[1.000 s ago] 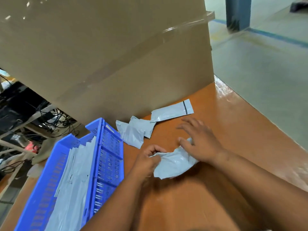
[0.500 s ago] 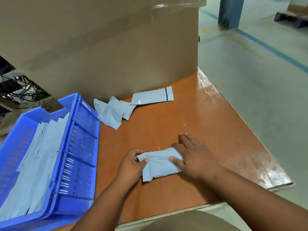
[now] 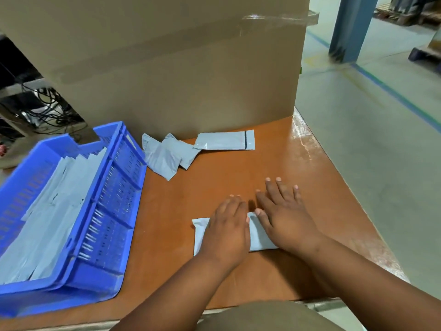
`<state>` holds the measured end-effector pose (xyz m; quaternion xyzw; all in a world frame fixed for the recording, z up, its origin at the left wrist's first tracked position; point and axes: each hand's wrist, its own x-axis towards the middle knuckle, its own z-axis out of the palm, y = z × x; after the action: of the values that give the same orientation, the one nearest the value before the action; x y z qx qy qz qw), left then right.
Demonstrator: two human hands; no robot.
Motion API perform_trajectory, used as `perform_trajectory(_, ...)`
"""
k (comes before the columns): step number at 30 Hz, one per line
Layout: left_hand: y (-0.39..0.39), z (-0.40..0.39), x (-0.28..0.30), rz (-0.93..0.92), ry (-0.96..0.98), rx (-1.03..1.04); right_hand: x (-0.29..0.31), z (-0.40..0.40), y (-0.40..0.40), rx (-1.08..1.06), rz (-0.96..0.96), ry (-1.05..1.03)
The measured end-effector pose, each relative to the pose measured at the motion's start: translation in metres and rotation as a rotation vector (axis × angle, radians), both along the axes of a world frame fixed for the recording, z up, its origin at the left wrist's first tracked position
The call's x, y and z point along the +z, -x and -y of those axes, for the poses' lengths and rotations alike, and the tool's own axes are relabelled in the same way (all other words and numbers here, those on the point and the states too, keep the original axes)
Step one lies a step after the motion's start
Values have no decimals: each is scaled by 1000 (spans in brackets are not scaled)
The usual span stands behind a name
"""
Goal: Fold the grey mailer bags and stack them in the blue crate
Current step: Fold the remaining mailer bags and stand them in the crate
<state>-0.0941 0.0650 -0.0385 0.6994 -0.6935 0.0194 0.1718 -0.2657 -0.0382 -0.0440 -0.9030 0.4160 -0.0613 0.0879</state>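
- The left hand [image 3: 228, 231] lies flat, palm down, on a folded grey mailer bag [image 3: 259, 237] near the front of the table [image 3: 238, 177]. Its fingers are straight and close together, pressing down rather than gripping.
- The right hand [image 3: 286, 219] lies flat just beside the left, palm down, with its fingers spread and straight. Its heel and thumb side rest on the right part of the same bag, while the fingertips reach past the bag onto the bare table top. It is released, not clenched, and grasps nothing.
- The bag under the hands lies flat on the orange-brown table. Its left end shows beyond the left hand, and a strip of it shows between the two hands.
- A blue crate [image 3: 112, 192] stands on the left side of the table, well apart from the hands. Inside it lie flat grey bags [image 3: 59, 211], overlapping one another along its length.
- Near the far right corner of the crate, a small heap of loose grey bags [image 3: 167, 156] lies on the table, crumpled and overlapping.
- Touching that heap on its right lies one flat bag with a dark stripe [image 3: 226, 140] near its right end.
- A large cardboard box [image 3: 179, 68] stands at the back of the table, just behind the loose bags, with clear tape across its face.
- To the right of the table is a pale floor [image 3: 370, 139] with a blue line, and a blue post [image 3: 350, 27] stands farther off.
- Tangled cables [image 3: 43, 108] show behind the crate at the left.
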Motion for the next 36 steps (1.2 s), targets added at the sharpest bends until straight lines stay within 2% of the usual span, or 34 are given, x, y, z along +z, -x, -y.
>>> perform_trajectory(3,10,15,-28,59,-150,45,-20,-3,-3,54,-58,-29)
perform_trajectory(8,8,20,-33,188,-162,76,-29,0,-6,3,-39,-51)
perform_trajectory(23,12,25,-40,218,-254,91,-34,1,-8,9,-53,-49)
perform_trajectory(27,9,21,-35,149,-275,53,-30,-1,-5,13,-63,-52)
perform_trajectory(31,-6,14,-16,120,-217,98,-11,-1,-9,-1,-2,42)
perform_trajectory(36,-32,-7,-12,136,-261,192,-1,-16,-43,141,31,109)
